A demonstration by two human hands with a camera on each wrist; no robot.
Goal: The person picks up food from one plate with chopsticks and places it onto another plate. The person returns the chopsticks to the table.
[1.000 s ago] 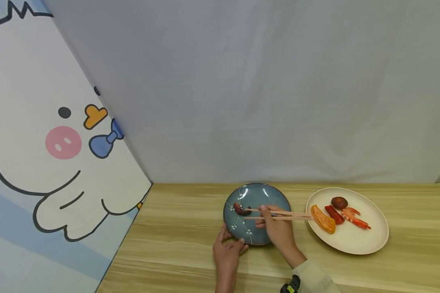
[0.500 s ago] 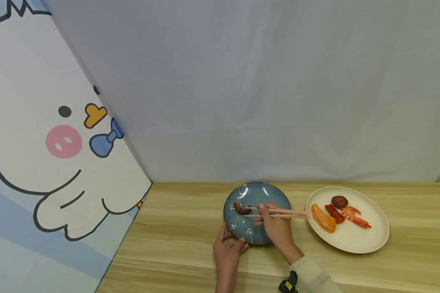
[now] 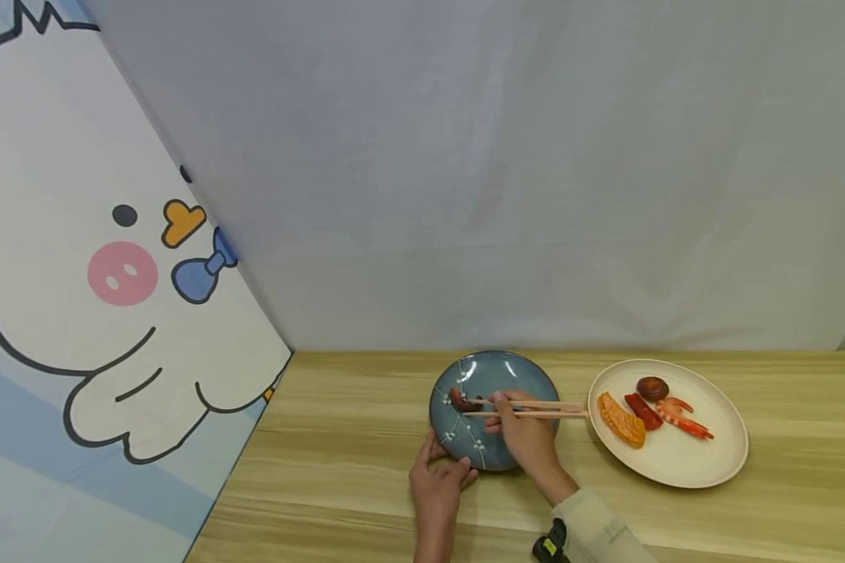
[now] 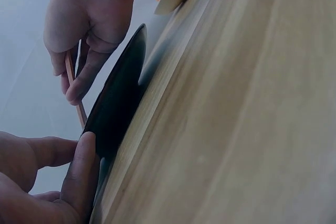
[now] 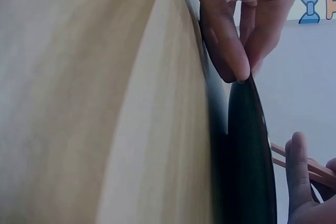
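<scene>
In the head view a round blue plate [image 3: 503, 374] with white blossom drawings lies on the table. My left hand [image 3: 436, 489] pinches its near-left rim; the right wrist view has the thumb and fingers [image 5: 231, 45] on either side of that rim. Over the plate, my right hand [image 3: 533, 447] holds a pair of wooden chopsticks [image 3: 569, 414]. Their tips point left and stand slightly apart. A dark red, curved piece of food [image 3: 458, 399] lies on the plate's left part, with the upper tip overlapping its right end and the lower tip just below it.
To the right stands a cream plate [image 3: 718, 457] carrying an orange slice [image 3: 621, 421], a red strip [image 3: 643, 411], a brown oval piece [image 3: 652, 388] and a shrimp-like piece [image 3: 684, 422]. A pale cloth wall [image 3: 535, 195] rises behind; a cartoon panel [image 3: 204, 375] borders the left.
My right hand has shifted slightly left with the chopsticks, so the lower tip sits farther left, below the dark red piece. The left hand and both plates have stayed put.
</scene>
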